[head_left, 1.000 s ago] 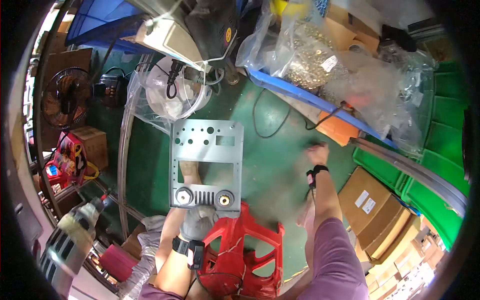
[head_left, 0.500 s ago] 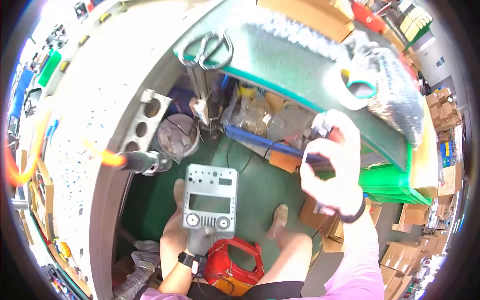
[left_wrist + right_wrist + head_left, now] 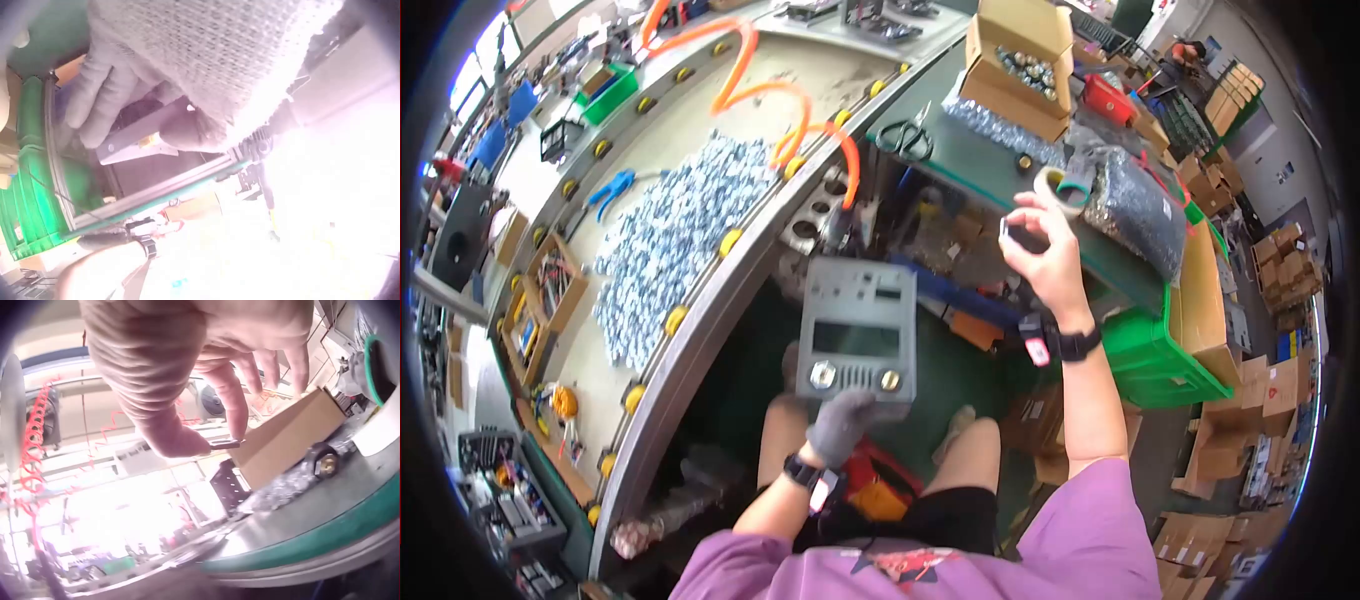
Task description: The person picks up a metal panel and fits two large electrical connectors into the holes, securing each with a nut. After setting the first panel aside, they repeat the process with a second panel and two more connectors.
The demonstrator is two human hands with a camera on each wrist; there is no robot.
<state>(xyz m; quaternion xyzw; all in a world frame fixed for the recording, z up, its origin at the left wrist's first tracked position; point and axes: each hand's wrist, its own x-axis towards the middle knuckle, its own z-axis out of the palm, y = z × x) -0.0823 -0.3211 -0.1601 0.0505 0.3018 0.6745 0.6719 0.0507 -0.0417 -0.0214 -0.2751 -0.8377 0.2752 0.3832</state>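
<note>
My gloved left hand [image 3: 840,428] grips the lower edge of a grey metal front panel [image 3: 852,306], held upright over my lap. Round holes, a rectangular window and vent slots are cut in the panel. A round socket [image 3: 823,375] and another with a brass centre [image 3: 890,380] sit in its lower corners. In the left wrist view the glove's thumb [image 3: 194,131] overlaps the panel's edge. My bare right hand [image 3: 1045,250] is raised by the bench, pinching a small flat metal piece [image 3: 225,444] between thumb and forefinger. Seen edge-on, its exact kind cannot be told.
On the green-edged bench [image 3: 945,135] lie scissors [image 3: 908,140], a black round connector [image 3: 325,464], tape rolls [image 3: 1065,188] and a bag of parts [image 3: 1138,215]. A cardboard box [image 3: 1010,85] stands behind. At left, a metal-edged table [image 3: 730,255] bears many small parts. Green bins [image 3: 1165,350] stand right.
The head view has lifted from the floor to the bench and table. My right hand has risen from low at the right to bench height. The panel stays in my left hand.
</note>
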